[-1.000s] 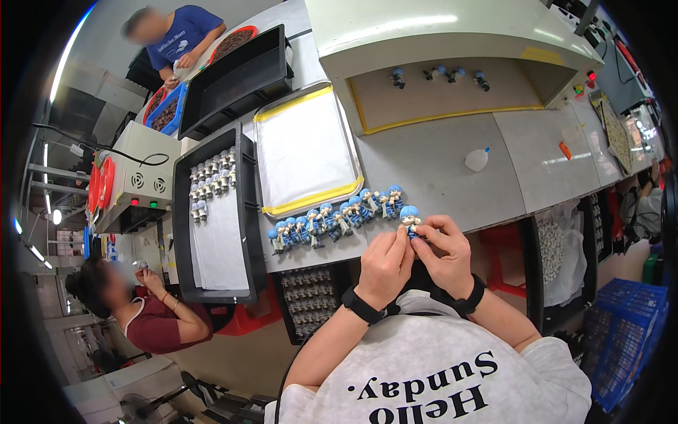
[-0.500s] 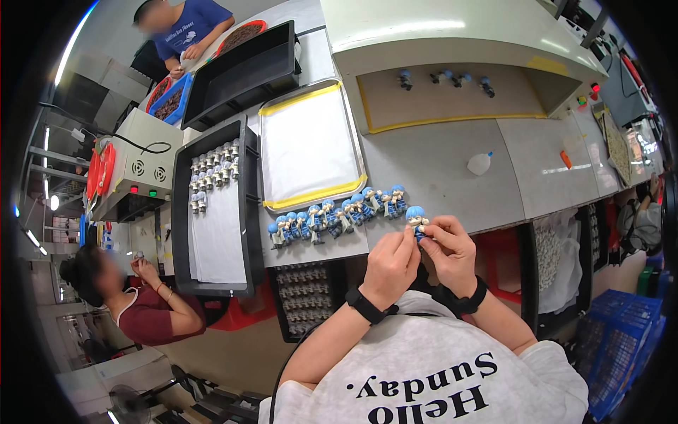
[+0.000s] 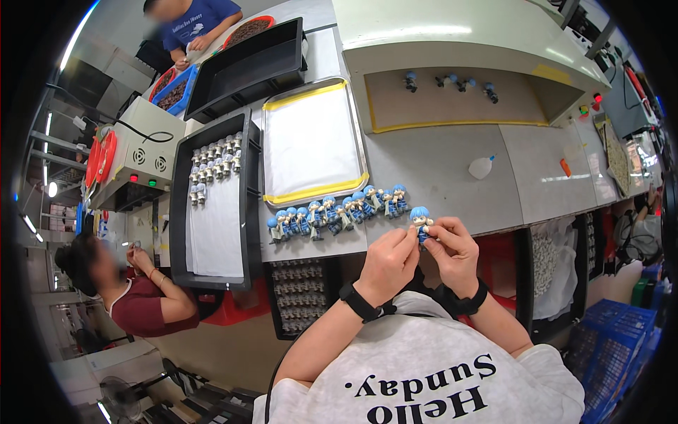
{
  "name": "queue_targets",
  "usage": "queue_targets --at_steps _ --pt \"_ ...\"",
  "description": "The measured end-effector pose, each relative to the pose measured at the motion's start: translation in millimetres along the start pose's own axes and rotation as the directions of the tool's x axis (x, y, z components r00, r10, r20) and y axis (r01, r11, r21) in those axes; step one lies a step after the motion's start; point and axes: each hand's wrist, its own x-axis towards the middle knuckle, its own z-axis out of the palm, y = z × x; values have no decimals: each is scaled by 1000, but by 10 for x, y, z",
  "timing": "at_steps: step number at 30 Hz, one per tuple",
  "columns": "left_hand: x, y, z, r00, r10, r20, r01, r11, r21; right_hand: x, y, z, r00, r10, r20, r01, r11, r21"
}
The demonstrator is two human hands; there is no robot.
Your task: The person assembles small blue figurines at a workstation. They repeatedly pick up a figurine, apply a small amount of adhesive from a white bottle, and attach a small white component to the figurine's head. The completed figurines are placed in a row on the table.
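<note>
One head-worn fisheye looks steeply down over the workbench [image 3: 438, 162]

- The small figure [image 3: 421, 220] pinched between the left hand [image 3: 388, 263] and the right hand [image 3: 452, 254] showed only its blue-haired head; fingers covered its body.
- The fingertips meeting under that head overlapped, so which touched the figure could not be told.
- In the row of finished figures [image 3: 339, 214] just left of the grip, faces and details were too small to make out.
- Below the grip, the person's lap was hidden behind the grey shirt [image 3: 431, 374].
</note>
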Motion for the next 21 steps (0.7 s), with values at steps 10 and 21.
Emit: queue_targets --at_steps 10,21 --pt "-9 16 1 998 -2 -62 -1 999 -45 -28 -58 -5 1000 12 5 -13 998 62" --pt "-19 13 7 998 -4 -65 -2 997 -81 -48 -62 -11 1000 4 -11 -3 998 57"
